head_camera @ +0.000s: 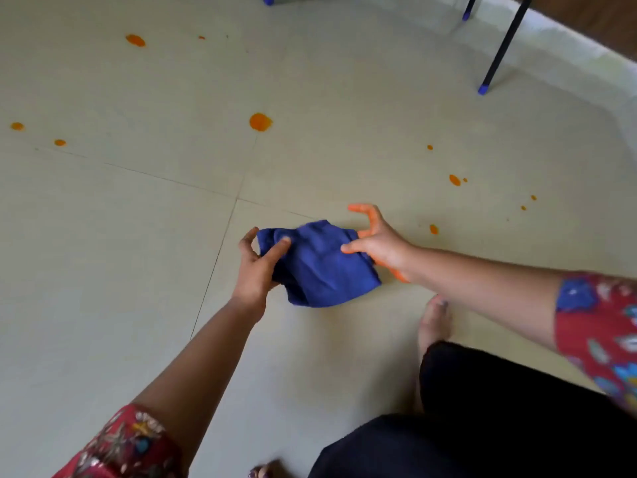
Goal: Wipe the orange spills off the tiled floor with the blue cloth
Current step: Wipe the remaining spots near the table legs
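Note:
A blue cloth (pixel 320 263) is held bunched between both hands above the pale tiled floor (pixel 138 219). My left hand (pixel 256 267) grips its left edge, thumb on top. My right hand (pixel 375 243) pinches the cloth's right edge with the thumb, while its orange-stained fingers spread out beyond it. Orange spills dot the floor: a large round one (pixel 260 122) ahead, one far left-back (pixel 135 40), two small ones at left (pixel 17 126) (pixel 59 142), and several drops at right (pixel 454 180) (pixel 433 229).
Dark chair legs with blue caps (pixel 483 89) stand at the back right, near a raised white ledge (pixel 568 53). My bare foot (pixel 435 322) is planted just below my right hand, with my dark trousers (pixel 499 408) at the bottom right.

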Demonstrator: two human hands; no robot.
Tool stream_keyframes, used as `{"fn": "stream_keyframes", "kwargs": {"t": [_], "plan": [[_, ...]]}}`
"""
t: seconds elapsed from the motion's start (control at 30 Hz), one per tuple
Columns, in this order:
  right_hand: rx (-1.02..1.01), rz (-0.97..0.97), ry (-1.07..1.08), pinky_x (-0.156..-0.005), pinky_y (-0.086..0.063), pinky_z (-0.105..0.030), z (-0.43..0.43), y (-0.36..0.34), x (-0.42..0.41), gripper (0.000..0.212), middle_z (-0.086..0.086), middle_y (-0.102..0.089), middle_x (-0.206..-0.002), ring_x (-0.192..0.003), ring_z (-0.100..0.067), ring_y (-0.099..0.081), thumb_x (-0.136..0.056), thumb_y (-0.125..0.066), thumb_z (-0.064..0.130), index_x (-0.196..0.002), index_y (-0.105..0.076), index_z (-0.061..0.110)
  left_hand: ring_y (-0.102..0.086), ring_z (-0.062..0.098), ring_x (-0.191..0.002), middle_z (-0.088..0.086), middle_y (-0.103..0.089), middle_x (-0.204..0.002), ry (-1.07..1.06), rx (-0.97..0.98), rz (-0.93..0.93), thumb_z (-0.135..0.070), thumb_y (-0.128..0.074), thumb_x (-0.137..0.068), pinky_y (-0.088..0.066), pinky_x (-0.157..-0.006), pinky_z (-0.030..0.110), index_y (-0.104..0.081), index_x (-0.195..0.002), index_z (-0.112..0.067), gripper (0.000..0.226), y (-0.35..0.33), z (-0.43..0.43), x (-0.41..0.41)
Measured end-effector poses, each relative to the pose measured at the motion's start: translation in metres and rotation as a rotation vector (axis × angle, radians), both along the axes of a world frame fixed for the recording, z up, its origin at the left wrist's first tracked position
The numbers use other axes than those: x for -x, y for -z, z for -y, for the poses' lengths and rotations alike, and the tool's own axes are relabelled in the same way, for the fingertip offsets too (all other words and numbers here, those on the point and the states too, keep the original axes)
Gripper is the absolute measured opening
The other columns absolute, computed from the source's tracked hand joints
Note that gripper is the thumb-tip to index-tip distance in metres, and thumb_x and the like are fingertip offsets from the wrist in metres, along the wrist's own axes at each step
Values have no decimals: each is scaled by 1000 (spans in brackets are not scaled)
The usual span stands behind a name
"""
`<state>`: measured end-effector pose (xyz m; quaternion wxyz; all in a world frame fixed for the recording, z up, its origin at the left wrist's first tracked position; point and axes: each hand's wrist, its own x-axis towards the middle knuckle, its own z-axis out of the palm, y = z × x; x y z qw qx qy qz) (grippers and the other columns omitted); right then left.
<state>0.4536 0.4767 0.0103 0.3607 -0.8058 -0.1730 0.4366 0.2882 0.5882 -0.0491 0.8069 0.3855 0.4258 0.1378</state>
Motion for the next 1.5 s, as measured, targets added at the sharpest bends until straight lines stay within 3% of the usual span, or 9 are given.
{"fn": "stream_keyframes", "kwargs": {"t": [0.1, 0.17, 0.33, 0.47, 0.63, 0.77, 0.9, 1.1, 1.5], "plan": [[24, 45, -313, -70, -48, -19, -15, -44, -19, 69, -7, -64, -102, -89, -17, -61, -83, -63, -6, -133, -46, 39, -64, 18, -111, 3, -61, -126, 88, 12, 171, -6, -80, -72, -50, -91, 35, 0, -148, -44, 117, -12, -10, 4], [145, 192, -536, -86, -47, -18, -27, -65, -28, 60, 4, -63, -116, -105, -11, -60, -79, -72, 2, -129, -56, 33, -62, 12, -113, -5, -57, -130, 156, -84, 209, -1, -81, -61, -52, -90, 33, -11, -145, -48, 120, -26, -15, 1], [141, 824, -899, -74, -41, -24, -39, -79, -26, 44, 19, -49, -96, -86, -7, -49, -74, -73, 20, -114, -62, 35, -63, 4, -88, -2, -64, -113, 401, -352, -34, 6, -70, -73, -53, -67, 20, -62, -119, -31, 60, -68, -28, -18], [31, 983, -878, -62, -36, -25, -44, -56, -46, 19, 15, -43, -92, -82, -10, -49, -74, -72, 32, -91, -65, 35, -60, 16, -80, -1, -66, -87, 625, -703, -351, -13, -59, -84, -46, -65, 25, -70, -103, -32, 29, -82, -51, -30], [-308, 310, -575, -83, -42, -16, -65, -32, -73, 21, 15, -58, -120, -106, 0, -56, -63, -82, 21, -68, -61, 23, -47, 11, -126, -9, -56, -131, 604, -819, -539, -22, -61, -87, -45, -92, 28, -68, -109, -27, 23, -91, -78, -49], [-310, -427, -332, -57, -41, -22, -84, -29, -95, 21, 6, -58, -71, -67, -11, -54, -59, -69, 19, -70, -52, 20, -61, 16, -93, -8, -66, -96, 501, -858, -605, -29, -63, -87, -51, -85, 41, -65, -95, -28, 8, -108, -94, -81], [-314, -820, -208, -86, -53, -54, -101, -31, -119, 35, -13, -69, -110, -99, -27, -66, -77, -57, 6, -112, -64, 7, -59, 15, -94, -10, -64, -99, 461, -849, -715, -36, -63, -88, -49, -82, 32, -62, -104, -29, 18, -128, -116, -110], [-357, -920, -84, -67, -59, -40, -131, -31, -141, 35, -9, -73, -100, -85, -20, -72, -92, -36, -6, -109, -63, 9, -60, 11, -104, -15, -59, -118, 485, -791, -798, -30, -60, -90, -49, -87, 28, -55, -124, -31, 35, -140, -147, -116], [-281, -723, -193, -90, -54, -46, -231, -26, -120, 30, -7, -70, -108, -103, -26, -66, -87, -61, -1, -109, -64, 19, -64, 13, -97, -11, -66, -111, 65, -659, -699, -18, -52, -91, -49, -81, 28, -60, -113, -32, 28, -73, -200, -106]]}}
